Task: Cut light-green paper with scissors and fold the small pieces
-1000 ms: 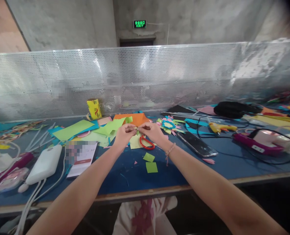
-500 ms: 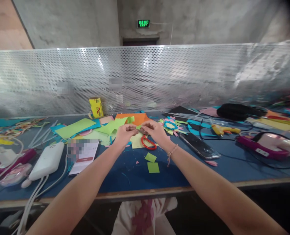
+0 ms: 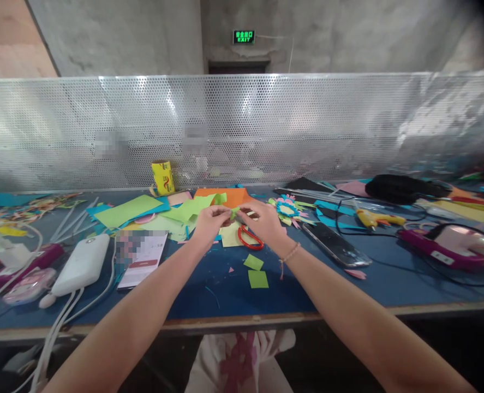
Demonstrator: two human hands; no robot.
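- Concrete walls and a perforated metal screen stand on the far side of a blue table strewn with coloured paper.
- Over the table's middle, the left hand has thumb and fingers drawn into a pinch, seemingly on one side of a small green piece.
- Facing it, the right hand is likewise pinched, apparently on the piece's other side; the exact grip is too small to see.
- A second ago the fingertips met; now they stand slightly apart, baring more green between them. My reading: the piece is being adjusted by the fingers and not set down.
- Red handle loop and two green squares, nearer, lie where they did, so both hands seem occupied with the one piece.
- Right of the hands lies a layered paper flower, untouched.
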